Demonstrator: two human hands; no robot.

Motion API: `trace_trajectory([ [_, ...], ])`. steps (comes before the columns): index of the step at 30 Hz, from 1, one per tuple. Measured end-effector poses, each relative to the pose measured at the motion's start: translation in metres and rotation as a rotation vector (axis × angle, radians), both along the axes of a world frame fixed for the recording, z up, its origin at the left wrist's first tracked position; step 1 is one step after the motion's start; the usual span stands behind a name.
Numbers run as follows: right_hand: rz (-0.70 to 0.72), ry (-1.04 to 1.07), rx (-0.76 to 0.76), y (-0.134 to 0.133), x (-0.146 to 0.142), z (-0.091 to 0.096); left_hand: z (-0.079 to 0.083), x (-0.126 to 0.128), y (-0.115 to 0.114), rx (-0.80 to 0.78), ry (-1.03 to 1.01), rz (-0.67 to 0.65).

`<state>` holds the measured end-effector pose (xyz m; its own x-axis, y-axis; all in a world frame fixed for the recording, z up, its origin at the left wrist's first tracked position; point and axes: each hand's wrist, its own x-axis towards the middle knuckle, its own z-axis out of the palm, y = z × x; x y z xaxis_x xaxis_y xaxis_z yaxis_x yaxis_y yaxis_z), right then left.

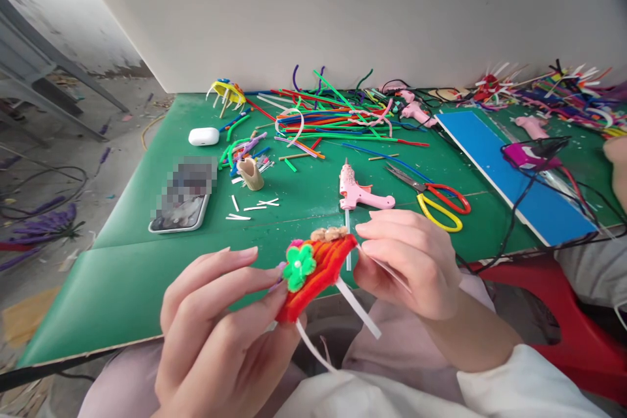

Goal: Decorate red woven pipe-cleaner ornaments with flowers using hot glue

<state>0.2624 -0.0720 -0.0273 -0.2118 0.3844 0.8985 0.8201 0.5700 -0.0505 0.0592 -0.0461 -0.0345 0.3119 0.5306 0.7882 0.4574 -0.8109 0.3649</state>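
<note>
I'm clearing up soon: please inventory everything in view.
Table: one, green, centre
Fuzzy piece: one, red-orange, lower centre
Glue guns: 3+, pink, table
Scissors: one, red-yellow, table right
Phone: one, white-rimmed, table left
Case: one, white, behind phone
Cup: one, tan, beside phone
Domed piece: one, mostly yellow, back left
Fuzzy sticks: many, multicoloured, back
Strips: several, white, before cup
Board: one, blue, right
Device: one, magenta, board's edge
Stool: one, red, right
Chair: one, grey, left
Floor bundle: one, purple, left
Other person's arm: one, right edge
Left hand: one, holding fuzzy piece
Right hand: one, holding fuzzy piece
</note>
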Motion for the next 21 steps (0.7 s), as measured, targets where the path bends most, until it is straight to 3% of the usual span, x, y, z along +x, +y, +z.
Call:
trace_trajectory([
  [11,0.019,0.021,-0.005,0.0014,-0.0004,0.0004,-0.0014,-0.004,0.0027,-0.001,0.003,-0.061],
  [21,0.012,0.037,0.002,0.0024,-0.0013,-0.0027,-0.0013,0.0024,0.0025,-0.022,-0.028,-0.013],
])
